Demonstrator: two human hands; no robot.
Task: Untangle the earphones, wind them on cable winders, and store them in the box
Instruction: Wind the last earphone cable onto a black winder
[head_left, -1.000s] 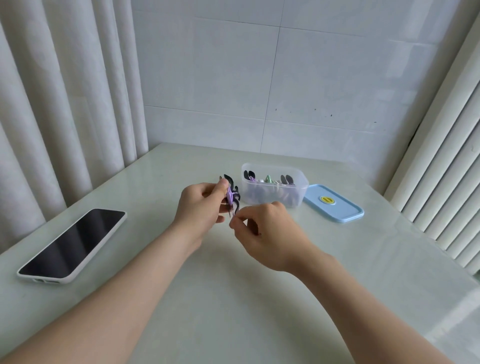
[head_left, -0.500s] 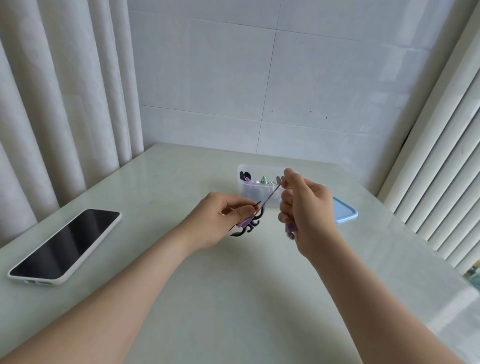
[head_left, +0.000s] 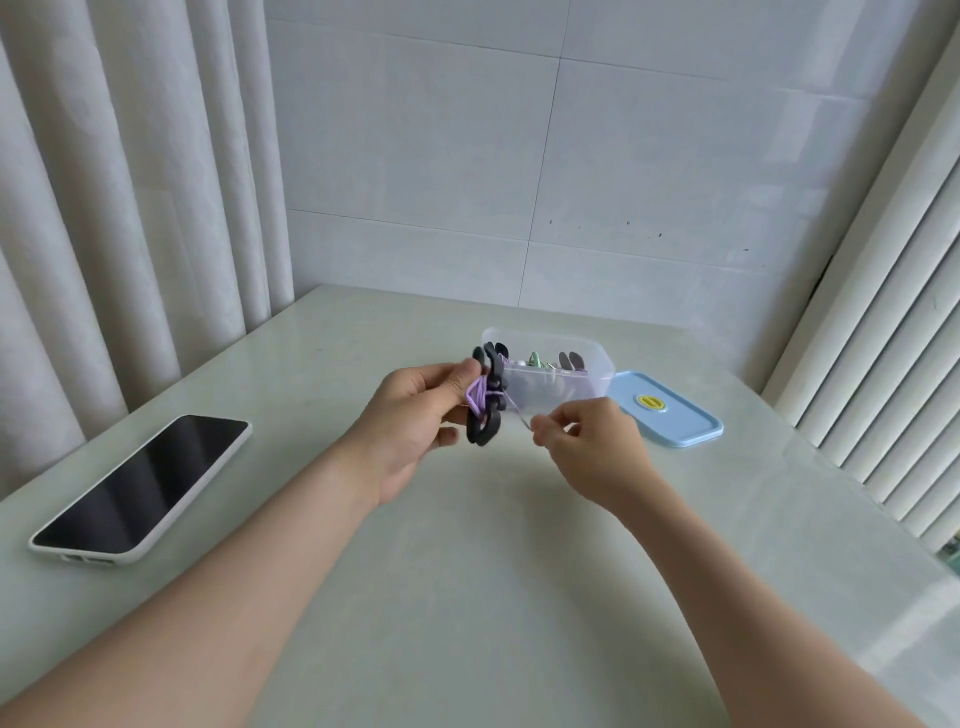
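My left hand (head_left: 415, 415) holds a black cable winder (head_left: 488, 410) upright above the table, with purple earphone cable (head_left: 480, 397) wound around its middle. A short loose end of that cable runs down to the right into my right hand (head_left: 587, 447), which pinches it between thumb and forefinger. Just behind the winder stands the clear plastic box (head_left: 597, 382), open, with several wound earphones inside it.
The box's light blue lid (head_left: 670, 410) lies flat to the right of the box. A phone in a white case (head_left: 140, 488) lies on the left of the pale table. Curtains hang on the left, blinds on the right, a tiled wall behind.
My left hand has raised the winder and turned it upright. My right hand has dropped from in front of the box to lower right of the winder, the free cable end now shorter.
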